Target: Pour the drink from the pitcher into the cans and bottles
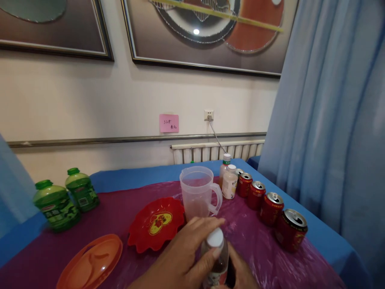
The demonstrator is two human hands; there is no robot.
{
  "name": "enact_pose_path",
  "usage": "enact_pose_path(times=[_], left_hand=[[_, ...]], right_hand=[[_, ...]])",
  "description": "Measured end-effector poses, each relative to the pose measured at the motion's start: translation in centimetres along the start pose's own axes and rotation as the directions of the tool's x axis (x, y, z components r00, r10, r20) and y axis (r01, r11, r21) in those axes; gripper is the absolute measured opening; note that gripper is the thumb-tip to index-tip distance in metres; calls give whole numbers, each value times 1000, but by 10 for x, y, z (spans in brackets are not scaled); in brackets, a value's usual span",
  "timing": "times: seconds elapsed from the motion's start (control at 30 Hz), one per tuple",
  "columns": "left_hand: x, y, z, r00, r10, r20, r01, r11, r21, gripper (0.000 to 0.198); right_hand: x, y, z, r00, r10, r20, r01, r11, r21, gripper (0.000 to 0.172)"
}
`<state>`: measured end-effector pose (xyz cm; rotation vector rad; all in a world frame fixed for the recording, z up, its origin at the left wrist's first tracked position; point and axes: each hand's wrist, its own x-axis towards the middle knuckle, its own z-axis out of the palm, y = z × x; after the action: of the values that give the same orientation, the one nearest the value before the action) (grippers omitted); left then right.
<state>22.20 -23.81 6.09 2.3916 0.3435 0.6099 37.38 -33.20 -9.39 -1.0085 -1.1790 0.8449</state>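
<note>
A clear plastic bottle [221, 257] with a white cap [215, 237] and dark liquid inside stands upright near the front edge of the view, between my hands. My left hand [186, 253] is closed about its top, the thumb in front of the cap and the fingers stretched behind it. From the right side my right hand [240, 269] grips the bottle's body; part of that hand is cut off below. Just beyond them sits a translucent pitcher [197, 196], its handle to the right. A red scalloped plate [141, 237] lies left of the pitcher.
An orange oval lid [90, 261] lies at front left. Two green bottles [57, 208] stand farther left. On the right is a row of several red cans [270, 208], with two white-capped bottles [230, 182] at its far end. A purple plastic sheet [240, 233] covers the blue cloth [120, 178].
</note>
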Motion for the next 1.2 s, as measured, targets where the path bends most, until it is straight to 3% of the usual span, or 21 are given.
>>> enact_pose_path(times=[0.17,0.33,0.57,0.67,0.73,0.9,0.97,1.1,1.2], left_hand=[[8,6,-8,994,-9,107,3,999,54,38],[20,8,2,999,20,40,-25,993,113,33],[20,9,12,994,-81,-68,93,976,197,16],[25,11,13,985,-123,-121,151,953,263,24],[27,13,10,980,-120,-156,152,966,210,25],[15,4,-4,957,-119,-265,84,987,-140,21],[1,-10,-6,930,-216,-297,141,956,-257,28],[-40,-51,0,785,-537,-307,395,817,-419,40],[-71,-79,11,707,-644,-294,491,745,-451,50]], right_hand=[[-3,22,-5,1000,-13,4,13,999,-52,87],[-3,28,-6,1000,-15,10,16,997,-76,84],[-4,20,-4,999,35,-11,-36,991,-125,78],[-5,22,-3,999,35,-26,-39,988,-147,78],[-5,24,-4,1000,7,-13,-8,990,-138,84],[-1,27,-7,1000,-21,16,23,993,-115,88],[-1,28,-8,1000,-13,10,14,989,-148,89],[-6,28,-9,996,30,-80,-48,972,-229,90],[-12,13,-13,987,34,-159,-78,957,-279,86]])
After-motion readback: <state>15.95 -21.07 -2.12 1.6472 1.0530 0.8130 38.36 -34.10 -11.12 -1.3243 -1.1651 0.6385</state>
